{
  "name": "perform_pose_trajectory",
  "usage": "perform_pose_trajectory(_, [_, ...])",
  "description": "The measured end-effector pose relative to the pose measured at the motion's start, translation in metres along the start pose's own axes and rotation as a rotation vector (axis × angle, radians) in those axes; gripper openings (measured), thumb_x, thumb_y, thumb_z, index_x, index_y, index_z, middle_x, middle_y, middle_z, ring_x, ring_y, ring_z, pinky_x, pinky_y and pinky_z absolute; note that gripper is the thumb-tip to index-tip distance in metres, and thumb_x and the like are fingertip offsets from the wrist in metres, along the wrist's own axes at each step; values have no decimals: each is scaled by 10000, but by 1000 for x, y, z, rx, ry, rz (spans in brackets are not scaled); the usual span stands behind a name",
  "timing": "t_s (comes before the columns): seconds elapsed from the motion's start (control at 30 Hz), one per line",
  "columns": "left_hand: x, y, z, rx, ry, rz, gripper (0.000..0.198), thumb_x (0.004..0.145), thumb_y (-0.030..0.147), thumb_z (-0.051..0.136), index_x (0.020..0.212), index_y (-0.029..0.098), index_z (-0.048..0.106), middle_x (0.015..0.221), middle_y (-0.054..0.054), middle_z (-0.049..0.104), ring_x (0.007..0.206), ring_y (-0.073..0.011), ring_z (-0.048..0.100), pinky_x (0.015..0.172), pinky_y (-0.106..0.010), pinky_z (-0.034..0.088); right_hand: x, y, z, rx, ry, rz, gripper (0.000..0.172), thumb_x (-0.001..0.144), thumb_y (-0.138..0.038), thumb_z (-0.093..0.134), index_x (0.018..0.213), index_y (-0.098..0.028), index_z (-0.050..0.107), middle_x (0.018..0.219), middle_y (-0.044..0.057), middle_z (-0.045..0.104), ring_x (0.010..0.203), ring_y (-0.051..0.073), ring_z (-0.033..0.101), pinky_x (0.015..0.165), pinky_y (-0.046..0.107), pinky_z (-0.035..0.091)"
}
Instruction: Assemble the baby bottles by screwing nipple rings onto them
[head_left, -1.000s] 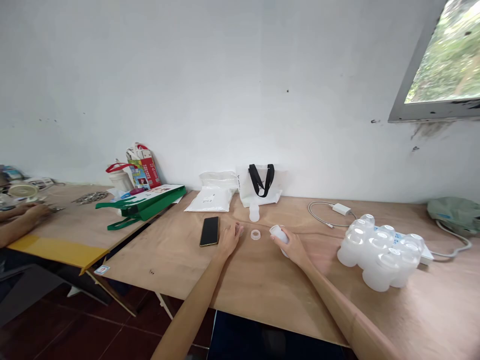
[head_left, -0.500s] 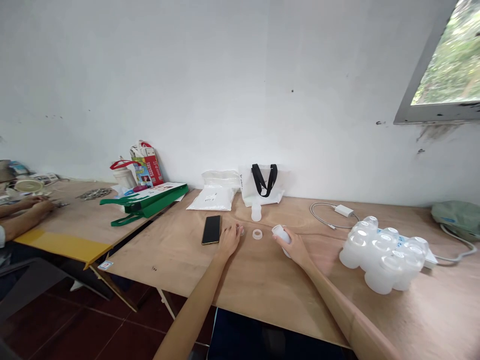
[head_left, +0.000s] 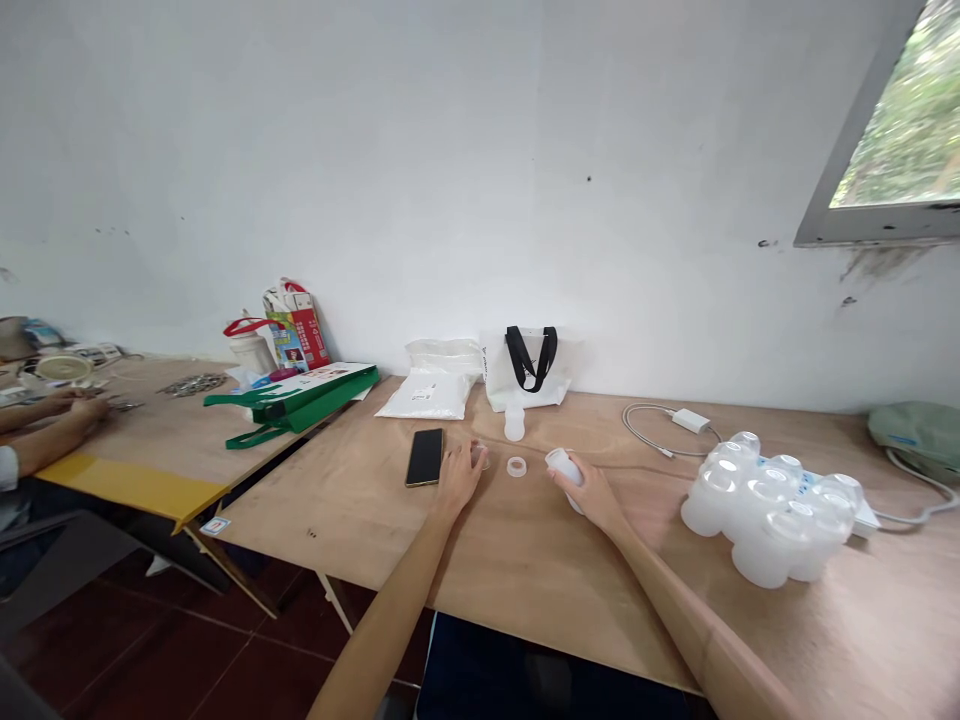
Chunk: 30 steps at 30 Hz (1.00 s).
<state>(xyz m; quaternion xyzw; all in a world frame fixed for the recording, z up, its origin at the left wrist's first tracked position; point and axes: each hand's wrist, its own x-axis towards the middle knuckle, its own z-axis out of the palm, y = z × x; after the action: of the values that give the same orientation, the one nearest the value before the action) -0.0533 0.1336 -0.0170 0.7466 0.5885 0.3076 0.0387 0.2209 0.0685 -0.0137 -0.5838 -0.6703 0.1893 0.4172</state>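
My right hand point(head_left: 592, 490) is wrapped round a translucent white bottle point(head_left: 564, 467), held tilted with its open mouth towards the upper left. My left hand point(head_left: 459, 476) rests on the table just right of a black phone point(head_left: 425, 457). Its thumb and fingertips are closed at a small clear cap point(head_left: 484, 458), partly hidden by them. Between the hands a whitish ring point(head_left: 517, 467) lies flat. Behind the ring stands a small translucent bottle-shaped piece point(head_left: 514, 423).
Several translucent bottles with clear caps point(head_left: 772, 510) stand grouped on the right, near a cable with a white adapter point(head_left: 691, 421). A white packet point(head_left: 427, 393) and a white bag with black handles point(head_left: 529, 370) are by the wall. A green bag point(head_left: 307, 400) and a co-worker's hands point(head_left: 79, 408) are left.
The left fingertips have shifted slightly over the clear cap, and more of it shows. The right hand keeps hold of the bottle. The whole view has moved slightly.
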Motion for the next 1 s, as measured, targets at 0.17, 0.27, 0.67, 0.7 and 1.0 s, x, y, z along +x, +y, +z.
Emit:
perform_pose_trajectory(0.17, [-2,3,-3,8,-45,-19,281,1052,391,448,1224,210,577,1251,-104,723,1160,-296,671,1034,-417,452,0,0,0,-6,6,9,554,906,-639,548,1214,-199,684,1191,120,749,1060,312,703,923,380,500])
perform_pose_trajectory(0.27, [-4,4,-4,13,-85,-7,229,1035,388,487,1156,222,587,1164,-80,749,1117,-277,676,1001,-390,455,0,-1,0,-11,7,8,543,903,-638,548,1192,-201,690,1159,112,756,1032,306,708,905,375,504])
perform_pose_trajectory(0.67, [-8,13,-12,15,-68,-29,167,1024,364,504,1074,217,563,1118,-65,735,1070,-263,660,969,-367,429,-1,-2,-2,-37,-23,-4,547,933,-636,522,1231,-205,677,1180,104,757,1049,291,715,889,344,514])
perform_pose_trajectory(0.7, [-9,14,-13,13,-66,-28,160,1028,347,485,1062,215,568,1112,-68,737,1066,-258,662,967,-367,431,-1,-2,-2,-47,-23,-1,550,937,-631,521,1243,-202,676,1191,113,753,1061,296,713,878,342,517])
perform_pose_trajectory(1.0, [-8,24,-21,-19,81,-51,260,1018,427,511,1145,220,604,1206,-145,698,1200,-342,620,1057,-475,425,-1,-2,0,-220,-40,2,535,977,-583,506,1337,-211,640,1248,117,735,1093,302,711,875,350,518])
